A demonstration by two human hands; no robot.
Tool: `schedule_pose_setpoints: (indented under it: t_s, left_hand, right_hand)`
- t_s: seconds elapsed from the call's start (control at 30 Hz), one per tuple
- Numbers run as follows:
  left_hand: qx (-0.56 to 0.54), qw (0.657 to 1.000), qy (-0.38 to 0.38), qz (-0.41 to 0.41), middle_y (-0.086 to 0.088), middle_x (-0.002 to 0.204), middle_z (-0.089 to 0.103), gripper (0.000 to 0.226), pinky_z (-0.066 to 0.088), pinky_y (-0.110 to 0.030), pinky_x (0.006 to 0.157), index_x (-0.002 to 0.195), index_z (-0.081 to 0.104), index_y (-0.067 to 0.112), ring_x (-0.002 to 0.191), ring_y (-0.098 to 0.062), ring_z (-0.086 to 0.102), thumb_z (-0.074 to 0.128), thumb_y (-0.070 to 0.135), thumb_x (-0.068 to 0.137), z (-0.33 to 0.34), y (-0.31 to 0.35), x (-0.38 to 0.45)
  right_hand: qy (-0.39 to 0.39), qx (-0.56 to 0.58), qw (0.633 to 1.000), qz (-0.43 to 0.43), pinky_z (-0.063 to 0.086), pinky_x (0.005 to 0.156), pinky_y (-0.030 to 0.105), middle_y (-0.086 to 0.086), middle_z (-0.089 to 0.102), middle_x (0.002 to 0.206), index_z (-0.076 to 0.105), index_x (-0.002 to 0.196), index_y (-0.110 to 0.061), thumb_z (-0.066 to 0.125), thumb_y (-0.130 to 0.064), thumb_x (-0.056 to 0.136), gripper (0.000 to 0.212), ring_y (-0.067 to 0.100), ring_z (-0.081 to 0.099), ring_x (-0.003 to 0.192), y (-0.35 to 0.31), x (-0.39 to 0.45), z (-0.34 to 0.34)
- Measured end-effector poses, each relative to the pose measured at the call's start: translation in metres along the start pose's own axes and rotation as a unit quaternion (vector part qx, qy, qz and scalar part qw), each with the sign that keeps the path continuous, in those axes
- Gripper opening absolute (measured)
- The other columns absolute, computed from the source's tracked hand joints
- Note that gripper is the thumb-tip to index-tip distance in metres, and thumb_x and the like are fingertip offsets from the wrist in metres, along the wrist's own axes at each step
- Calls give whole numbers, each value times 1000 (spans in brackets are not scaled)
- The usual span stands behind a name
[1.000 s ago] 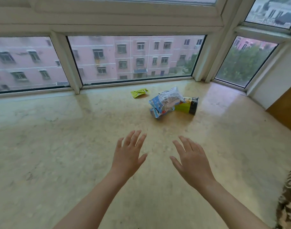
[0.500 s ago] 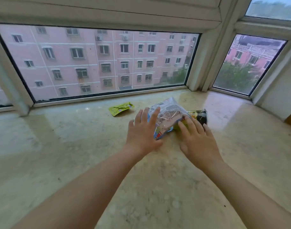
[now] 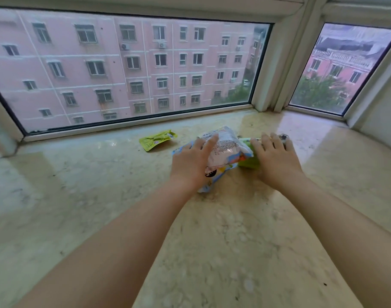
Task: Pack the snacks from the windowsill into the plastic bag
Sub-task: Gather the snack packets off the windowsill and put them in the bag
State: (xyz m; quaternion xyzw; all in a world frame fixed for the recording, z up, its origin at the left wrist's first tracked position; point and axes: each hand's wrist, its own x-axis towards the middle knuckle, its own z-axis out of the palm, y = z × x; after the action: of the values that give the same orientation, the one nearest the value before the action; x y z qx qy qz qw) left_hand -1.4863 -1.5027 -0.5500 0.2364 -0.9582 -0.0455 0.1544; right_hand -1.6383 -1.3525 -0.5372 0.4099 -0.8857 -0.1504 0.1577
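On the marble windowsill (image 3: 212,241), a puffy blue-and-white snack packet (image 3: 225,150) lies against a green-and-black packet (image 3: 249,162). My left hand (image 3: 190,165) rests flat on the left end of the blue-and-white packet, fingers spread. My right hand (image 3: 275,161) lies over the green-and-black packet and hides most of it; its fingers are apart and not closed round it. A small yellow-green sachet (image 3: 157,140) lies alone to the left, nearer the glass.
The window frame (image 3: 136,122) runs close behind the snacks. A thick corner post (image 3: 276,70) stands at the back right, and a white wall (image 3: 381,127) bounds the sill on the right. Bare marble stretches to the left and towards me.
Both hands have reached forward from mid-sill onto the packets. My right hand has slid further over the green-and-black packet. The view has moved closer to the window.
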Motion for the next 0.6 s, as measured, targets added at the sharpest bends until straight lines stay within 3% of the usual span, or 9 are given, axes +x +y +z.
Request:
schedule_pose_setpoints:
  t_s: [0.1,0.2,0.3,0.47,0.6]
  left_hand:
    - [-18,1000,-14,-10,4,136,41,87,42,-34,66,146,16,41,110,-26,52,70,25,80,-5,-18,-8]
    - [-44,999,-10,15,6,136,43,81,42,-32,68,144,24,42,112,-24,51,71,30,79,-9,-39,-29]
    - [-68,997,-1,41,8,142,39,73,41,-31,72,144,28,39,117,-24,48,69,29,83,-17,-52,-50]
    - [-99,991,15,85,9,145,38,78,44,-33,73,141,29,40,116,-25,51,70,15,79,-19,-60,-84]
    - [-108,987,18,120,7,145,40,75,47,-34,75,140,34,36,122,-25,49,70,13,78,-20,-62,-114]
  right_hand:
    - [-52,39,998,19,18,111,57,7,12,154,7,149,-22,64,-34,81,90,32,14,141,0,8,-6]
    - [-86,51,995,30,33,98,62,4,14,144,16,143,-24,73,-29,73,91,34,18,131,-3,10,-17]
    - [-99,85,991,24,40,89,57,1,17,145,17,143,-25,72,-24,73,89,33,21,129,-3,5,-23]
    - [-89,147,985,-11,40,88,49,-1,29,141,25,139,-26,69,-22,72,80,28,24,128,3,-22,-35]
    - [-94,121,987,-50,44,87,46,1,26,143,29,142,-24,70,-41,71,83,28,24,128,-2,-49,-52]
